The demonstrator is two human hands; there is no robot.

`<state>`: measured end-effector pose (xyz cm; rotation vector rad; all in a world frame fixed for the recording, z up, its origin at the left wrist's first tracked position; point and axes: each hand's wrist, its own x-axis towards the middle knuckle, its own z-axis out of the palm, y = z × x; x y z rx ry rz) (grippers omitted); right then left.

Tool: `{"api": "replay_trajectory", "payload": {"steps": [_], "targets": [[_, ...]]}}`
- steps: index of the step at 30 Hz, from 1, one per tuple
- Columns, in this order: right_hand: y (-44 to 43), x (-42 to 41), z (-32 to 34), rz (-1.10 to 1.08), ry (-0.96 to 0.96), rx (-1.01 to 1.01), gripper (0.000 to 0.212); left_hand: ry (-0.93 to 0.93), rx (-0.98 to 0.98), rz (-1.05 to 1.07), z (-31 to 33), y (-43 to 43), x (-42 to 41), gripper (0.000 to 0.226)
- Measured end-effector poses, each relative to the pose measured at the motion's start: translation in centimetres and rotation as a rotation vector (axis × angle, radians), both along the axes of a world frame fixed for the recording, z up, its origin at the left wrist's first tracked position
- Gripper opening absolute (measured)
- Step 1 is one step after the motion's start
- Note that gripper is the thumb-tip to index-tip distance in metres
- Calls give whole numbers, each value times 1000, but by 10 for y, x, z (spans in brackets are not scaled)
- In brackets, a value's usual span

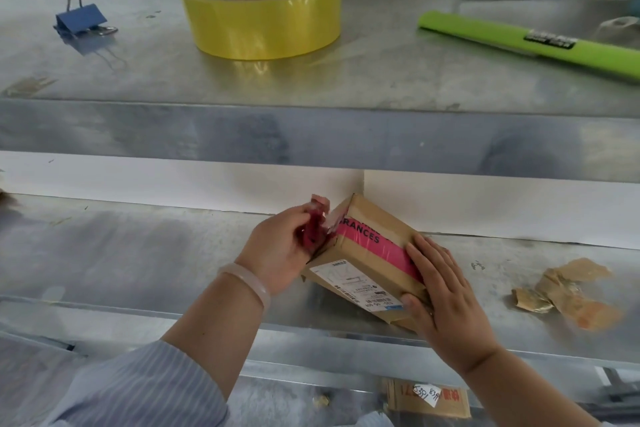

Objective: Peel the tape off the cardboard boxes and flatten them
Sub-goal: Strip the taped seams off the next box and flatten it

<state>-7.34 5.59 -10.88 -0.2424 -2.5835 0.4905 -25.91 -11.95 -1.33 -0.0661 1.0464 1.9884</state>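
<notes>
A small brown cardboard box [372, 218] lies tilted on the lower metal shelf [138, 253], with a white shipping label on its near side. A strip of pink tape [377, 243] with black letters runs across its top. My left hand [280, 250] pinches the peeled, crumpled end of that pink tape at the box's left corner, lifted off the cardboard. On the box's right end my right hand [446, 291] rests with fingers spread over the top and the thumb against the near side, holding it down.
The upper metal shelf [311, 135] carries a yellow tape roll [259, 14], a blue binder clip [81, 19] and a green handled tool [530, 42]. Torn brown tape scraps [568, 291] lie on the lower shelf to the right. Below the shelf sits another labelled cardboard box [429, 399].
</notes>
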Motion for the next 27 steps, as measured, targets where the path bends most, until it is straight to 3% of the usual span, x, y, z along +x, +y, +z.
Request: {"api": "replay_trajectory", "payload": {"steps": [4,7,11,15,19,22,27], "targets": [[5,5,5,12,-10,-32,63,283,-176,-116,2,0,4,23],[3,-3,23,-72,-27,-62,63,386,-288,-155,4,1,4,20],[-3,-24,49,-131,-177,-23,64,567,-448,-216,6,3,2,20],[-6,-39,55,-68,-325,-24,89,513,-375,-346,3,8,13,28],[-5,-38,55,-39,-199,-52,84,323,-248,-311,4,7,16,29],[-6,-37,53,-15,-136,-16,83,467,-358,-353,3,5,16,22],[-6,-40,57,-14,3,-17,89,435,-342,-278,13,12,17,18]]}}
